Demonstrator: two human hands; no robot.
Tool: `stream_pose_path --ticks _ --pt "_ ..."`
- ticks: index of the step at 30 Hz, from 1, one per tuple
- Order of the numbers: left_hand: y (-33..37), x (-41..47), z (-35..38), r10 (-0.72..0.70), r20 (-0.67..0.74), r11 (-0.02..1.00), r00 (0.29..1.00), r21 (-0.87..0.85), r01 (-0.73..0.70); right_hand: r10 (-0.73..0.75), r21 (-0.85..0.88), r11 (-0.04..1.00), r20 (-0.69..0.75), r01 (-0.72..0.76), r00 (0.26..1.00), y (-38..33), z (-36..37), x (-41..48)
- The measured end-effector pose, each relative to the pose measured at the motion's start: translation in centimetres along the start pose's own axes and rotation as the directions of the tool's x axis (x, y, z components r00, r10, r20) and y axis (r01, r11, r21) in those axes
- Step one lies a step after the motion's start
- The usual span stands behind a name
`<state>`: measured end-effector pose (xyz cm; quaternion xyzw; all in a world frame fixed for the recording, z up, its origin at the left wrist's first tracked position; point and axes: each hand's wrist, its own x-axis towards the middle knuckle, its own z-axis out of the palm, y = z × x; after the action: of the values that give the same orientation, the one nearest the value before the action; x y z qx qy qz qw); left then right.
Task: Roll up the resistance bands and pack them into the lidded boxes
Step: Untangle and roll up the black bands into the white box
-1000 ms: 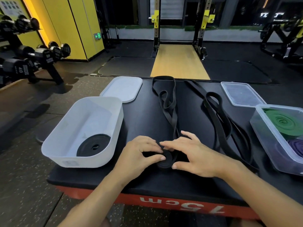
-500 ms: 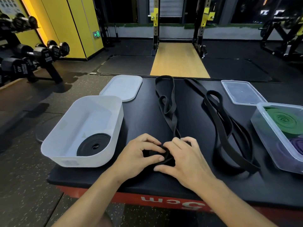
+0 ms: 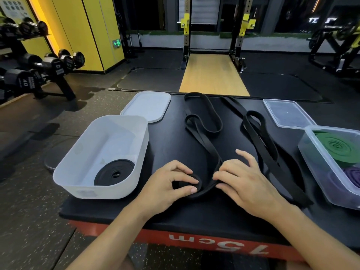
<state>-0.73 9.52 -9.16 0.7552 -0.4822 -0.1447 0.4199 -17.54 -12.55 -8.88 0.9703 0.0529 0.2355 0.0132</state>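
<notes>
place: gym | dumbbell rack point(image 3: 39, 71) | squat rack point(image 3: 214, 36) | rubber flooring point(image 3: 29, 211)

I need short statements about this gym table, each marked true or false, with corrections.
The white opaque plastic box holds one rolled black rubber band. True.
The clear plastic box holds a rolled green band and a rolled purple band. True.
Both lids sit on their boxes. False: the white lid and the clear lid lie on the black table.
The left hand is empty. False: it pinches the partly rolled black band.
</notes>
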Motion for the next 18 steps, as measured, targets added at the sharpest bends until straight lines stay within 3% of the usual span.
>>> stream_pose_path --ticks 9,14,18 --pt "0.0 0.1 0.0 0.002 0.002 1.0 1.0 -0.007 -0.002 -0.004 0.027 1.0 0.073 0.002 0.997 -0.1 0.3 -0.1" --pt "-0.1 0.2 -0.4 0.004 0.02 1.0 1.0 -0.023 -0.004 -0.037 -0.06 0.998 -0.059 0.034 0.998 -0.2 0.2 1.2" --pt "0.0 0.2 -0.5 0.018 0.045 0.999 0.999 -0.049 -0.016 0.031 0.025 0.999 -0.052 -0.03 0.998 -0.8 0.9 1.9"
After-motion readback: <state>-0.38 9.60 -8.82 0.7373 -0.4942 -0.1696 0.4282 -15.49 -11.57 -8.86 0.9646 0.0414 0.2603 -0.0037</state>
